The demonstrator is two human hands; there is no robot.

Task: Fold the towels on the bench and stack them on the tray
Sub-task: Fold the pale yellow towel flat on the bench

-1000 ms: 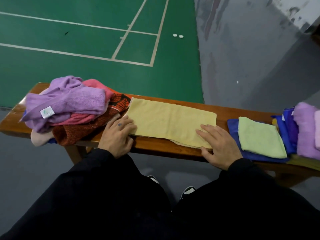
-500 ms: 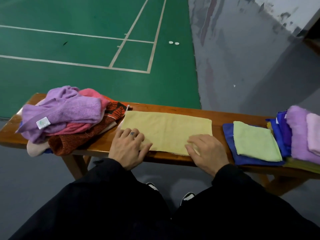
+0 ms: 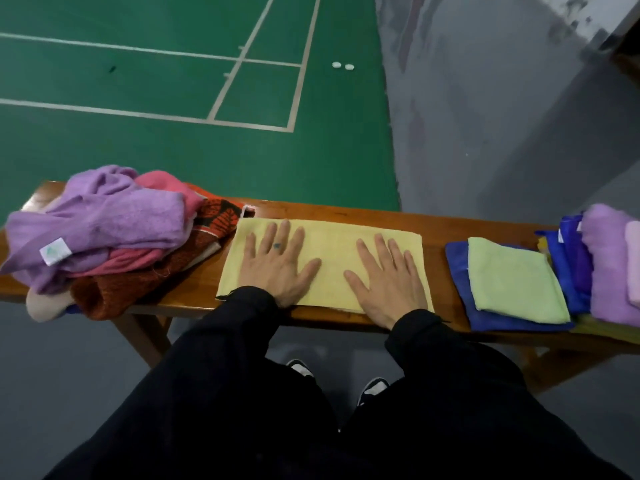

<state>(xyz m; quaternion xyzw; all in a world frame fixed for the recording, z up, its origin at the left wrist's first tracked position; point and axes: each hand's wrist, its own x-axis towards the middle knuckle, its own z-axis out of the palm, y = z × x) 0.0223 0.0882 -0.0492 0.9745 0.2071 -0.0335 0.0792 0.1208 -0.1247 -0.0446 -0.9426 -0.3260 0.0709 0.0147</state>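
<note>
Wooden desk (image 3: 346, 214), long and narrow, reddish-brown glossy top, stood on grey concrete floor (image 3: 485, 133) at the edge of a green court floor (image 3: 173, 147) marked with white lines; two small white objects (image 3: 343, 66) lay on the green, too small to identify. Yellow towel (image 3: 332, 251), thin, flat-woven, rectangular, lay spread flat on the middle of the desk. Left hand (image 3: 277, 268) and right hand (image 3: 388, 278) both rested palm-down on it, fingers (image 3: 284, 233) straight and spread, grasping nothing; black sleeves (image 3: 242, 323) reached to the wrists. At the left end of the desk: an unfolded heap, fluffy purple towel (image 3: 104, 223) with a white tag on top, pink towel (image 3: 159, 185) and rust-red patterned towel (image 3: 138, 282) beneath. At the right: folded light-green towel (image 3: 516, 278), square, smooth, lying on a folded blue towel (image 3: 485, 320); beside them further blue and lilac towels (image 3: 609, 265), plush. Tray could not be made out.
</note>
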